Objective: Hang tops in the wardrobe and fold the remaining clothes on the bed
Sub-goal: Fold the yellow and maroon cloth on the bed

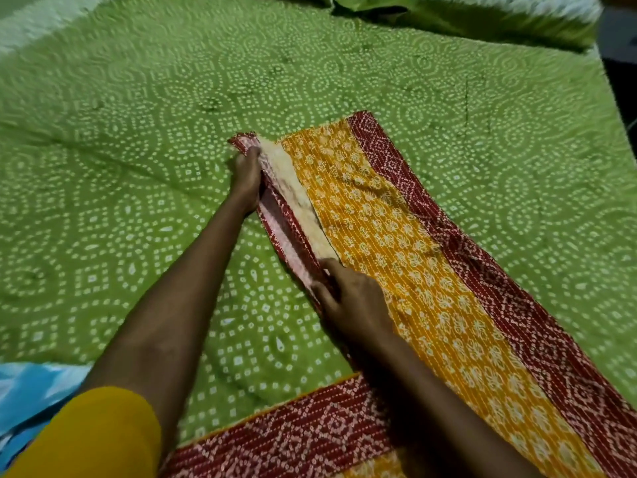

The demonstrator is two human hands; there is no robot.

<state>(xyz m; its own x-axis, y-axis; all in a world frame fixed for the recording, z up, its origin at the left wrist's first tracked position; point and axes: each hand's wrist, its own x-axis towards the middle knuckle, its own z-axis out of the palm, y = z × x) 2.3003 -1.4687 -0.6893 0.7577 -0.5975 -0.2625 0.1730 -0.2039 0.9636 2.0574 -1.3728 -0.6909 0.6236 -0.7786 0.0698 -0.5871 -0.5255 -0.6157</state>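
My left hand (246,177) grips the far end of the cloth's (406,243) left edge, fingers curled over the red border where it is turned up to show its pale underside. My right hand (351,305) pinches the same lifted edge nearer to me, thumb on top, fingers tucked under the fold. Between the two hands the edge stands raised off the bedsheet (138,167).

The cloth is a long yellow strip with white flowers and red dotted borders. It lies slanting from the middle of the bed toward the near right, and its near end bends left under my right arm.

Left of the lifted edge I see wide open green sheet with white dotted rings. Far right, the sheet ends at a dark gap. A green pillow (465,19) lies at the far edge. Blue fabric (31,395) sits at the near left, beside my yellow sleeve (93,439).
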